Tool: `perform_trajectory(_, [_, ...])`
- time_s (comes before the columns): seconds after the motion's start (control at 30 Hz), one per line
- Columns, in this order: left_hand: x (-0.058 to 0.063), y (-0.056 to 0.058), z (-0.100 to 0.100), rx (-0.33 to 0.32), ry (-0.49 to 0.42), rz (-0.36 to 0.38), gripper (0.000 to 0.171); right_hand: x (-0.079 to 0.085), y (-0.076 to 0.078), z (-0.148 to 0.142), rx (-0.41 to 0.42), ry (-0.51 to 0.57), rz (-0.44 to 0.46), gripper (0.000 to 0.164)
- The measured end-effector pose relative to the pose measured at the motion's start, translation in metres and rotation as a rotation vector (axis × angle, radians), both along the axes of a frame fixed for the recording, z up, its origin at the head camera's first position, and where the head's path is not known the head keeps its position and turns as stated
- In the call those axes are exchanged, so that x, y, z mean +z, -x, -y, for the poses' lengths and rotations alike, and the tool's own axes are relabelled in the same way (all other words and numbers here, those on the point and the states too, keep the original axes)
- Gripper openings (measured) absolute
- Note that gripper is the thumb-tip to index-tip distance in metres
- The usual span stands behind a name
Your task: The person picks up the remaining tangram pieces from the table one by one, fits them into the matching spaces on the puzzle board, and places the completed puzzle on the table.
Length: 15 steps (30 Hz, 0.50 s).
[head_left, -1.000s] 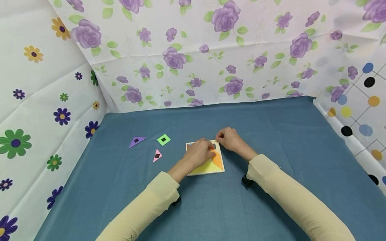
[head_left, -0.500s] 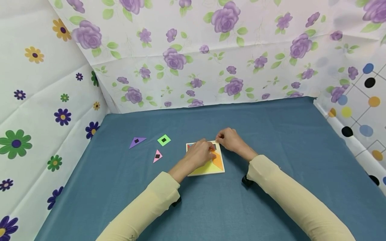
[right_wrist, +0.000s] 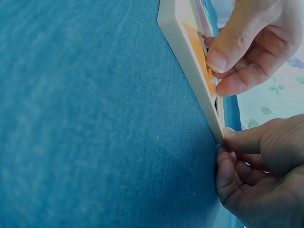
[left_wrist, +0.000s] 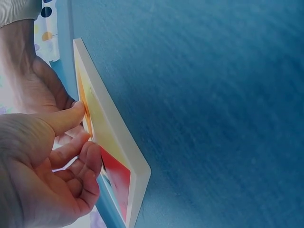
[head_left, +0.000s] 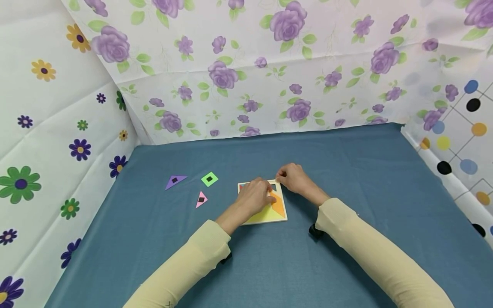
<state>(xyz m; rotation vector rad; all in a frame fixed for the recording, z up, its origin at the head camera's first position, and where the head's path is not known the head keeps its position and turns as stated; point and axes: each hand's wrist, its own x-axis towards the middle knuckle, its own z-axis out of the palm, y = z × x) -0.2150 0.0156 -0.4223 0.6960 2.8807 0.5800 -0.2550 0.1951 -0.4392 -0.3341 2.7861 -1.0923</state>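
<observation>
A square tangram board (head_left: pixel 265 222) with a pale rim lies on the cloth. In it sit a yellow piece (head_left: pixel 261 215), an orange piece (head_left: pixel 278 206) and a red piece (left_wrist: pixel 117 175). My left hand (head_left: pixel 252 196) is over the board, covering its middle; the thumb and bent fingers touch around the orange piece, thumb and forefinger apart. My right hand (head_left: pixel 296 178) pinches the board's far right corner between thumb and fingers. Beside that corner, a dark gap (head_left: pixel 274 187) shows inside the frame.
Left of the board lie a purple triangle (head_left: pixel 170 184), a green square-like piece (head_left: pixel 209 174) and a pink triangle (head_left: pixel 200 194), each with a dark patch. Blue cloth (head_left: pixel 346 171) covers the table. Flowered sheets (head_left: pixel 239 107) hang behind and at the sides.
Almost nothing differs. Both hands stay in place at the board, and the loose pieces lie where they were.
</observation>
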Motion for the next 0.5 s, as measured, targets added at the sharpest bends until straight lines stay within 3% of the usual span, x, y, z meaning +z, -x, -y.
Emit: perform_trajectory(0.5, [-0.0016, -0.0008, -0.0011, 0.033, 0.035, -0.022, 0.029, 0.0006, -0.0002, 0.0012, -0.014, -0.008, 0.000, 0.014])
